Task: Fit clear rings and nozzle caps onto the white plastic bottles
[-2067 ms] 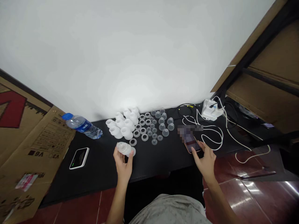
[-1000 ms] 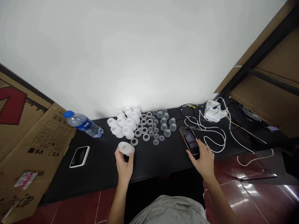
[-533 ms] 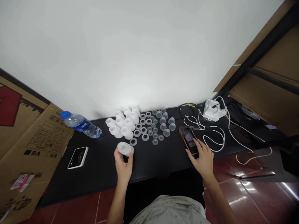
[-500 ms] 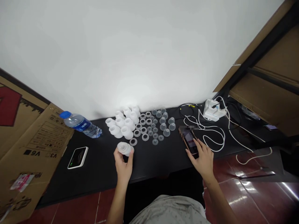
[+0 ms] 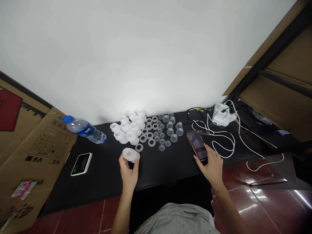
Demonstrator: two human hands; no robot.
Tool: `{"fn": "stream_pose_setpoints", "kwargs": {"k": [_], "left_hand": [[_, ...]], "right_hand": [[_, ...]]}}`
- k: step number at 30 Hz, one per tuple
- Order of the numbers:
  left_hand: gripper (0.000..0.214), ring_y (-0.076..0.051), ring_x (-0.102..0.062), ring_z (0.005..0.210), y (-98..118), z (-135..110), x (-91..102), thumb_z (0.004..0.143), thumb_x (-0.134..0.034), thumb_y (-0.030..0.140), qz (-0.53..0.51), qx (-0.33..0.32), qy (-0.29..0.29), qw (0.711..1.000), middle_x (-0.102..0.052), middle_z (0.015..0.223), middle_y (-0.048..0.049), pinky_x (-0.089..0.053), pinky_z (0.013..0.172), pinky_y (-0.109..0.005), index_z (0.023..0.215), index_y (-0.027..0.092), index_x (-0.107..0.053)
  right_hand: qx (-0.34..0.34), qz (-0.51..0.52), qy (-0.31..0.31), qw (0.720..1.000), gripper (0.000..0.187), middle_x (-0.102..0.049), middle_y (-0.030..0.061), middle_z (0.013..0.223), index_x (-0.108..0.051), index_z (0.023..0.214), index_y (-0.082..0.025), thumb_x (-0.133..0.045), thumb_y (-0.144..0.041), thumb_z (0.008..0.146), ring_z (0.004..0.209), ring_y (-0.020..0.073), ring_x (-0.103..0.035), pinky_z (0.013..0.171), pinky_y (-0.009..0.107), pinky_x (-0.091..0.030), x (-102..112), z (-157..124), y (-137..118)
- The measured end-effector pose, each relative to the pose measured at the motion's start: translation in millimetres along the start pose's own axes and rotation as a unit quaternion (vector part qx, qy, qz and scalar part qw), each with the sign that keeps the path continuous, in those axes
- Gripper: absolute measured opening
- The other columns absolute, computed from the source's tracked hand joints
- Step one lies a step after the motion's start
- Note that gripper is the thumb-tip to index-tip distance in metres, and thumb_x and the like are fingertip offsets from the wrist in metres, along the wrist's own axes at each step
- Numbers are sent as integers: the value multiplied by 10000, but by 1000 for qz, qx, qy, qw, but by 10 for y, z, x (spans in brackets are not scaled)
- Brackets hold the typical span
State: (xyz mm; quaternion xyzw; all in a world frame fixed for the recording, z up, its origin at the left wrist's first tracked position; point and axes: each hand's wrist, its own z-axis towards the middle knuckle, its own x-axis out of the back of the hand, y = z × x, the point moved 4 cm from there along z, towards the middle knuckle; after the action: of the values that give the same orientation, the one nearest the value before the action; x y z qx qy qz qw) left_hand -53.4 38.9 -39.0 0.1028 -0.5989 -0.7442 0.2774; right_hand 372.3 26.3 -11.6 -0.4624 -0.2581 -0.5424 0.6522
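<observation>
Currently, the left hand has its fingers curled firmly around a frosted white plastic piece, which it holds at about eleven o'clock over the desk, just beside a clear ring. The right hand is spread open, wrist low, with its fingertips resting on a phone at about one o'clock, gripping nothing. Toward twelve o'clock sit grouped white pieces and clear cups.
</observation>
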Motion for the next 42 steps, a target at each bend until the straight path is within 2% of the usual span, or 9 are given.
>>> {"fn": "stream_pose_setpoints", "kwargs": {"k": [13,26,30,35,42], "left_hand": [[702,-311,-644,1377,-6,-5,0,915,-829,476,0,-1,-3,1000,-632,1456,-169,-483,1225,-494,1491,228,-515],[768,-322,-602,1442,43,2,-15,905,-839,477,-9,4,-1,1000,-593,1523,-172,-455,1253,-501,1542,241,-482],[751,-319,-642,1365,49,12,20,879,-846,498,35,-2,16,999,-628,1469,-157,-489,1205,-491,1508,235,-530],[583,-310,-723,1100,111,-6,78,858,-822,572,136,-7,47,990,-734,1187,-98,-558,1071,-490,1301,232,-656],[594,-333,-742,1100,157,44,107,860,-797,615,164,-1,63,984,-755,1193,-125,-578,1032,-487,1281,217,-667]], "right_hand": [[-15,16,6,1000,817,-645,202,1475,-459,1586,-206,-581,-756,995,1283,446,-591,1022,555,-446,-24,-7,53],[-30,23,19,999,750,-669,216,1413,-505,1520,-187,-572,-729,1006,1264,445,-613,1005,557,-463,-36,-9,61],[-32,29,21,999,744,-665,218,1417,-488,1540,-188,-565,-710,1015,1281,446,-606,1013,565,-465,-23,2,51],[-35,22,29,999,751,-668,220,1397,-506,1524,-181,-555,-728,1011,1254,447,-612,1007,569,-472,-17,10,45],[-16,53,39,998,789,-645,232,1431,-492,1537,-171,-621,-729,995,1295,437,-599,1076,600,-463,2,9,61]]}}
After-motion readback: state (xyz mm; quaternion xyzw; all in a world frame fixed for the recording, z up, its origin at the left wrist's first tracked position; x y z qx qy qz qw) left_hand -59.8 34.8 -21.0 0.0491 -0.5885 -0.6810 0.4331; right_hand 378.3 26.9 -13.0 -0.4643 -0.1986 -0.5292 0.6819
